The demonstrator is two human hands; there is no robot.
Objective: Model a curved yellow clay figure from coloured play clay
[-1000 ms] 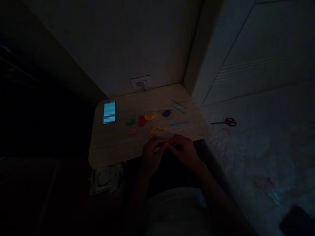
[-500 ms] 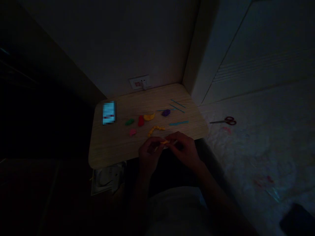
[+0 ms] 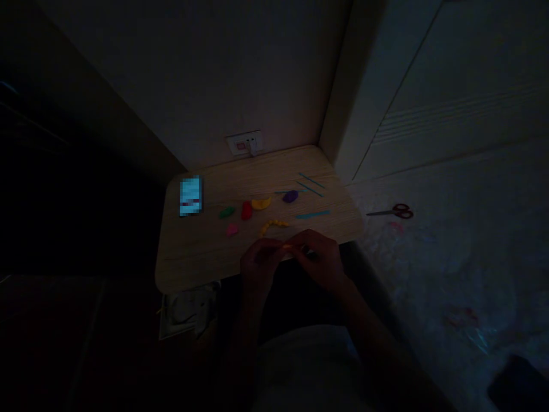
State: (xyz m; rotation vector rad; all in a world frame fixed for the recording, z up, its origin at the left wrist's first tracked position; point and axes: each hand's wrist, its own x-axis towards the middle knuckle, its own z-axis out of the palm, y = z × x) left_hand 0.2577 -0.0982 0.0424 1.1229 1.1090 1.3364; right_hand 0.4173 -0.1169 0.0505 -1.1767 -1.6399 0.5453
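The room is very dark. My left hand (image 3: 261, 266) and my right hand (image 3: 321, 258) meet over the near edge of a small wooden table (image 3: 201, 252). Their fingertips pinch a small orange-yellow piece of clay (image 3: 287, 246) between them. Just beyond the hands lies a yellow clay strip (image 3: 273, 225). Farther back sit a pink lump (image 3: 232, 230), a green lump (image 3: 226, 212), a red lump (image 3: 246, 210), a yellow crescent (image 3: 261, 203) and a purple lump (image 3: 290, 197).
A lit phone (image 3: 190, 195) lies at the table's left. Thin teal sticks (image 3: 312, 214) lie at the right back. A wall socket (image 3: 244, 143) is behind the table. Scissors (image 3: 393, 213) rest on the pale surface to the right. A white bag (image 3: 186, 312) lies below the table.
The hands have stayed together at the table's near edge, shifting slightly; the orange-yellow piece became visible between the fingertips.
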